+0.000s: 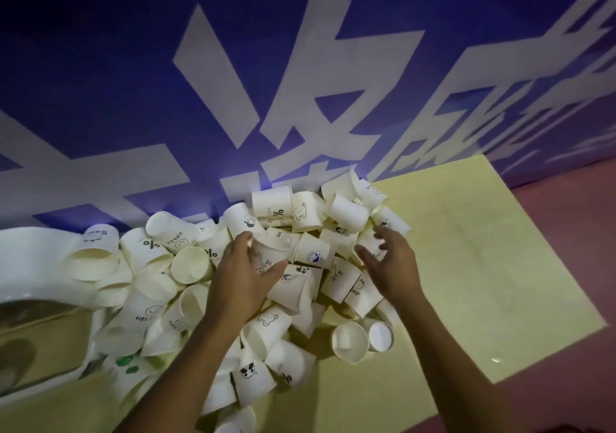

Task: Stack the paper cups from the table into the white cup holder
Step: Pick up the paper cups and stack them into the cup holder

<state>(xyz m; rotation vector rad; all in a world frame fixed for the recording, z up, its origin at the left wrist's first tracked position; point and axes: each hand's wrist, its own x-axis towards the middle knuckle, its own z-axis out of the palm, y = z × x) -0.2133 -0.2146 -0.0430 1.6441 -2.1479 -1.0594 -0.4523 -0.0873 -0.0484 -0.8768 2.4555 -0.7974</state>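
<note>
A big heap of white paper cups with small printed logos covers the pale yellow table. My left hand is in the middle of the heap, fingers curled around a cup lying on its side. My right hand hovers just right of it over the cups, fingers spread, holding nothing. The white cup holder stands at the left edge, with several cups lying against its curved white body.
A purple wall with large white characters rises right behind the table. Two cups sit mouth-up near the heap's right front. Pink floor shows past the table's right edge.
</note>
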